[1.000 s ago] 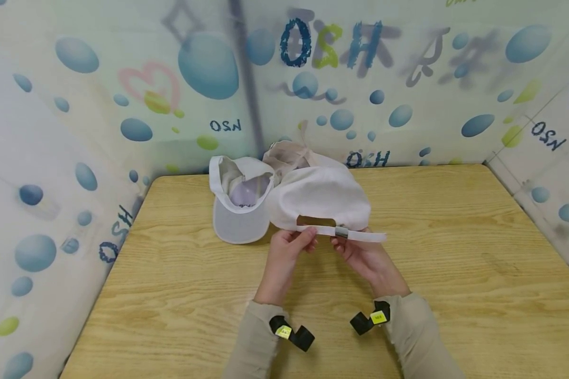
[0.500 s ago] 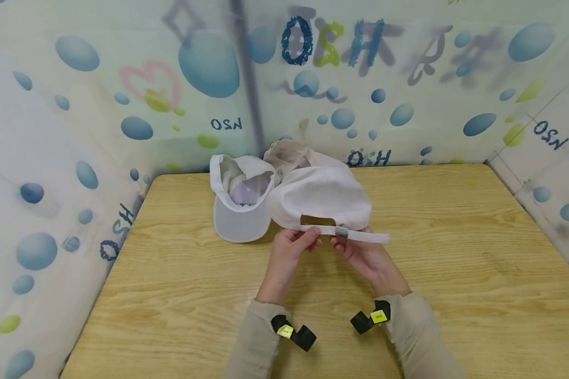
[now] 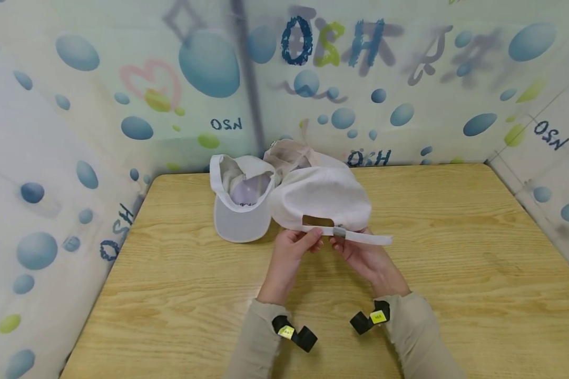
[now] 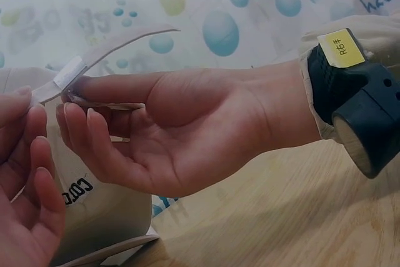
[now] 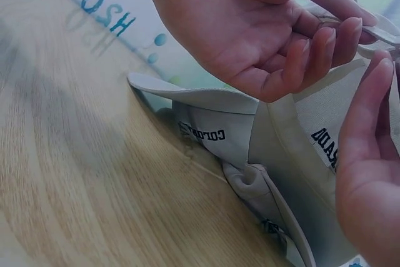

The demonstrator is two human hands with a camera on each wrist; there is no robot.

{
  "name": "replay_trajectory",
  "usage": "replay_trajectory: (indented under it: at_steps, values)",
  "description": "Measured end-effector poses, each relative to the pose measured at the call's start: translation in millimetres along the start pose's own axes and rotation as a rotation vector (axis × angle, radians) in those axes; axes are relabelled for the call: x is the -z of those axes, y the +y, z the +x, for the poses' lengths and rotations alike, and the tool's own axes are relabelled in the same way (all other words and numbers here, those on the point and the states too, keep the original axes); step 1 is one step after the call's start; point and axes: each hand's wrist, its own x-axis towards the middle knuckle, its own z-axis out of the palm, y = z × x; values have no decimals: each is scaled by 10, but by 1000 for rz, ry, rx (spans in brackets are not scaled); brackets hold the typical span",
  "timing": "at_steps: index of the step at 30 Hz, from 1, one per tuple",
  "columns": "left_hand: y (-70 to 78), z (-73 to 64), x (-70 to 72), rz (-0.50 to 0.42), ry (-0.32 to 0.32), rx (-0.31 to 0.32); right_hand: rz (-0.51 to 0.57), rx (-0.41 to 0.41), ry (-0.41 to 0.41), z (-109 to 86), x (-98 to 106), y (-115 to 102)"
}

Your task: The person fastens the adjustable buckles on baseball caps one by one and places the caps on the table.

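My left hand (image 3: 290, 252) and right hand (image 3: 366, 259) hold the back strap of a white cap (image 3: 324, 192) whose rounded back faces me. The left thumb presses on the strap left of the metal buckle (image 3: 339, 231). My right thumb and fingers pinch at the buckle, partly hidden beneath it in the head view. A loose strap tail (image 3: 370, 239) sticks out to the right, and curves upward in the left wrist view. Dark lettering shows on the cap (image 4: 106, 223) below the hands in that view.
Left of the held cap, another white cap (image 3: 242, 223) lies with its opening up and its brim towards me. Behind them lies a pinkish-beige cap (image 3: 289, 152) against the printed backdrop (image 3: 275, 116). All rest on a wood-grain table (image 3: 180, 284).
The loose strap tail reaches slightly farther right, and the buckle sits a little farther left. The gap above the strap has narrowed slightly. Both hands keep nearly the same place.
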Motion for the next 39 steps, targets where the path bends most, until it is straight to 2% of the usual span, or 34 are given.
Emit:
replay_trajectory:
  at_steps: [3, 6, 13, 20, 26, 36, 39]
  values:
    - [-87, 41, 24, -7, -3, -4, -5, 2, -3, 6, 0, 0]
    - [-111, 44, 22, -1, 3, -12, -8, 0, -4, 11, 0, 3]
    - [-129, 37, 20, 3, -5, -31, -39, -19, 32, 19, -28, 7]
    - [-114, 18, 74, -54, -14, -13, -11, -31, 78, 18, -54, 7]
    - [-86, 9, 122, -95, 7, -61, 6, -28, 87, 17, -73, -2]
    - [-102, 38, 107, -51, 40, -76, 17, -6, 29, 12, -49, 2]
    - [-108, 50, 99, -22, 44, -81, 24, -20, 64, 17, -52, -2]
